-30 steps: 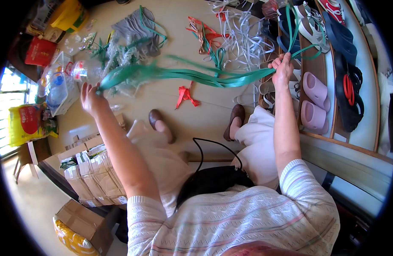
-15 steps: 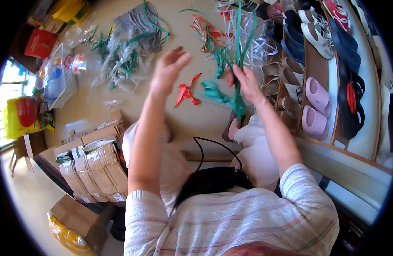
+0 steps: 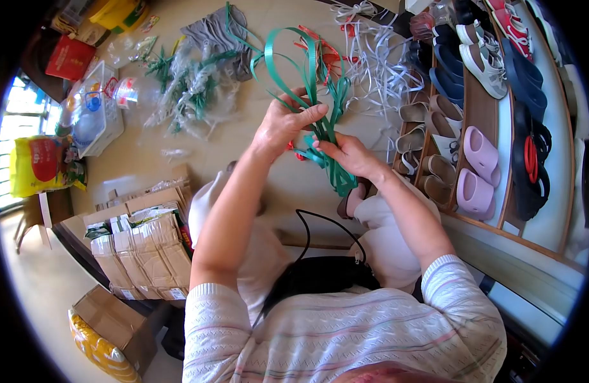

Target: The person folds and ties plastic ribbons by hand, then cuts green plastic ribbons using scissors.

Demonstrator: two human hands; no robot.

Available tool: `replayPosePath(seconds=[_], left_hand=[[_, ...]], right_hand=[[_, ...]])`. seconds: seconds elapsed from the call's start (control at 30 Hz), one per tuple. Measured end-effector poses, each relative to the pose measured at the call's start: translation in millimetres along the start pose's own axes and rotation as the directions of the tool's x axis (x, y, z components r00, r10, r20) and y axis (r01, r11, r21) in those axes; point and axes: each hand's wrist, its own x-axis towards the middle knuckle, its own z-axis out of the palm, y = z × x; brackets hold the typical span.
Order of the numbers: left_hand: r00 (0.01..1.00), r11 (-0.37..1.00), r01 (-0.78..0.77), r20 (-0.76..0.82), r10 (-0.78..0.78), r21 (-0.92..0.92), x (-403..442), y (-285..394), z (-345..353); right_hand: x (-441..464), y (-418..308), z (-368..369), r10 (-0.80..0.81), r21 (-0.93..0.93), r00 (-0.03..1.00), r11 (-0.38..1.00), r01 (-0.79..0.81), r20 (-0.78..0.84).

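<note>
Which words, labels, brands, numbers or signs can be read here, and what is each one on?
None reads with certainty.
Yellow bag: pale lettering on its red patch, too blurred.
Clear bottle: coloured label marks, too small.
Red box: faint marks, too small.
Taped cardboard: white labels, too small.
Green straps, in both hands: no lettering visible.

Green straps [image 3: 340,180], white strips [image 3: 371,73], grey cloth [image 3: 205,32], yellow bucket [image 3: 119,16], red container [image 3: 69,57], pale pink slippers [image 3: 480,152], black bag [image 3: 323,274], white knit top [image 3: 365,325], zigzag-patterned, with faint pink stripes.
</note>
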Motion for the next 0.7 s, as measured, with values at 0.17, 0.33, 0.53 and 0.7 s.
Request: replayPosePath(seconds=[0.17,0.33,0.53,0.7], left_hand=[[0.996,0.994,0.034,0.081,-0.026,-0.107,-1.0,-1.7,-1.3],[0.995,1.000,0.017,0.095,-0.016,-0.016,-8.5,5.9,6.4],[0.988,0.915,-0.049,0.156,-0.015,0.401,-14.7,4.1,15.4],[0.936,0.798,-0.141,0.341,-0.085,0.586,-16.7,-3.4,19.2]], right_hand=[[-2.5,-14.2,-4.2,-0.080,-0.109,0.996,0.991,0.075,-0.037],[-1.8,-35.4,-23.2,-0.120,0.448,0.973,0.872,0.198,-0.196],[-6.1,-46.4,-34.6,-0.141,0.516,0.953,0.815,0.266,-0.269],[-14.2,-55.9,-26.2,-0.118,0.446,0.965,0.869,0.214,-0.233]])
